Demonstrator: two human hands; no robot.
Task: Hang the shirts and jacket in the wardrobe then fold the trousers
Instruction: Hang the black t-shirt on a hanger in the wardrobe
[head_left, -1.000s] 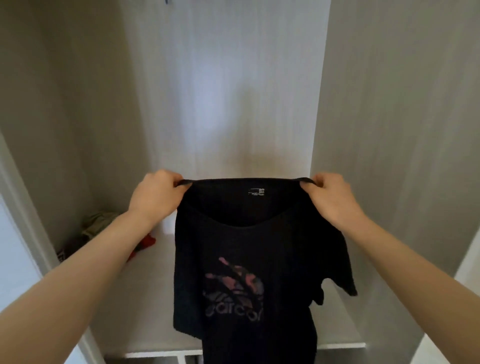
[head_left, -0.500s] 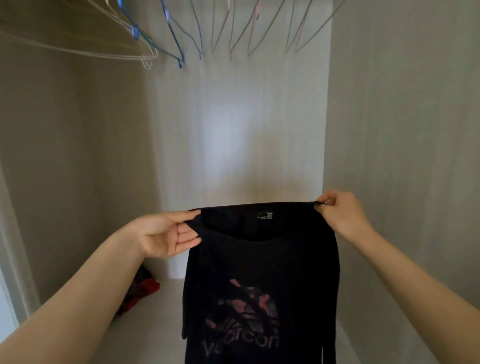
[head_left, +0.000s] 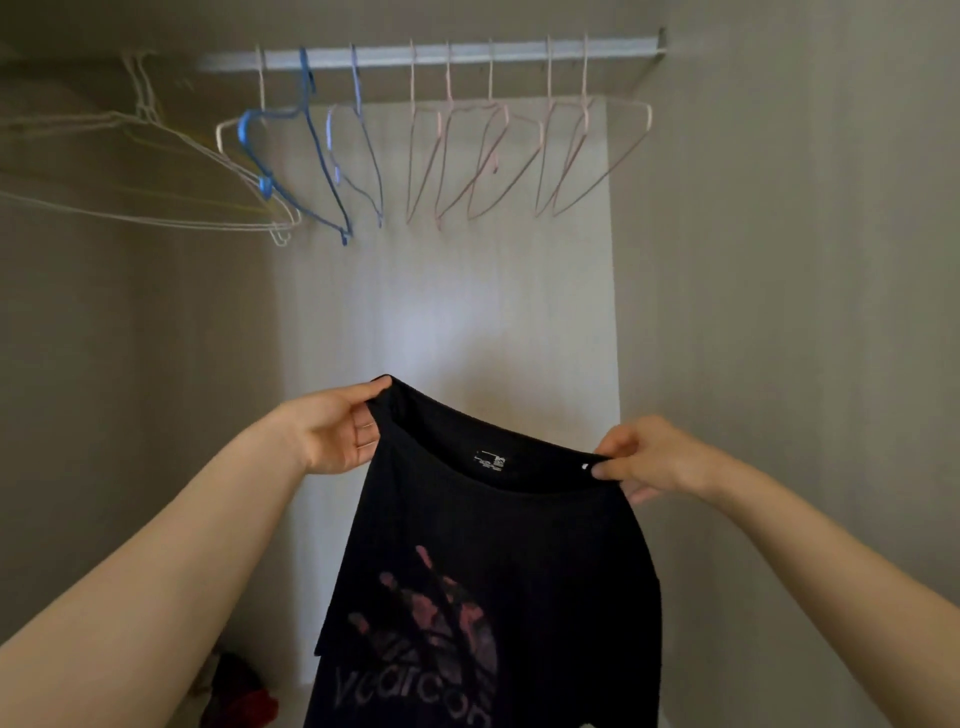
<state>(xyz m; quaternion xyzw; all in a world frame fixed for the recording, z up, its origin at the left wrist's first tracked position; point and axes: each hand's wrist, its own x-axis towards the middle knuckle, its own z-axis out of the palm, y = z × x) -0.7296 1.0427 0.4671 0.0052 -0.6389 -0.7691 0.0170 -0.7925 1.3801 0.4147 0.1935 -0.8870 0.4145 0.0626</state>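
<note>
Pinching the collar (head_left: 488, 441) at each end, left hand (head_left: 337, 436) and right hand (head_left: 654, 460) hold the black shirt (head_left: 483, 571) up at six o'clock. Farther in, at twelve o'clock, wire hangers (head_left: 467, 156) hang from the wardrobe rail (head_left: 431, 54).

- The wardrobe rail (head_left: 431, 54) runs across 12 o'clock. Pink wire hangers (head_left: 483, 156) hang along its middle and right part, and blue hangers (head_left: 311, 156) hang toward 11 o'clock.
- White hangers (head_left: 156, 171) are bunched at 10 o'clock.
- The wardrobe floor (head_left: 291, 704) shows at 7 o'clock, with a red and dark heap of clothes (head_left: 244, 699) lying on it.
</note>
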